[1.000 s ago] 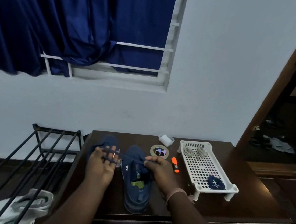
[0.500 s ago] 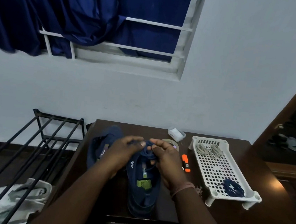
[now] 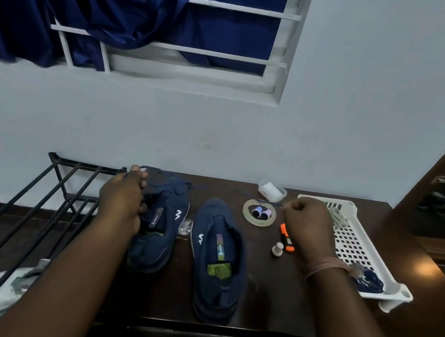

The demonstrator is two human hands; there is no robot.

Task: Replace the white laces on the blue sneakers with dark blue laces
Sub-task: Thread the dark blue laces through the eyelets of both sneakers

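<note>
Two blue sneakers stand on the dark wooden table (image 3: 297,308): the left sneaker (image 3: 162,222) and the right sneaker (image 3: 217,258), which shows no lace. A dark blue lace (image 3: 222,189) stretches taut between my hands above the far end of the left sneaker. My left hand (image 3: 123,199) pinches one end at the shoe's far left. My right hand (image 3: 307,222) grips the other end near the tray. The white tray (image 3: 385,276) holds pale laces (image 3: 337,216) at its far end and a bundled dark blue lace (image 3: 369,278) at its near end.
A tape roll (image 3: 246,214) with two small spools inside, an orange marker (image 3: 286,238), a small white cap (image 3: 277,248) and a white box (image 3: 271,191) lie between the shoes and tray. A black metal rack (image 3: 56,200) stands left, white shoes (image 3: 8,286) beneath it.
My hands were close together over the right sneaker's toe; now they have spread wide apart, drawing the dark blue lace taut. The view has tilted down and closer.
</note>
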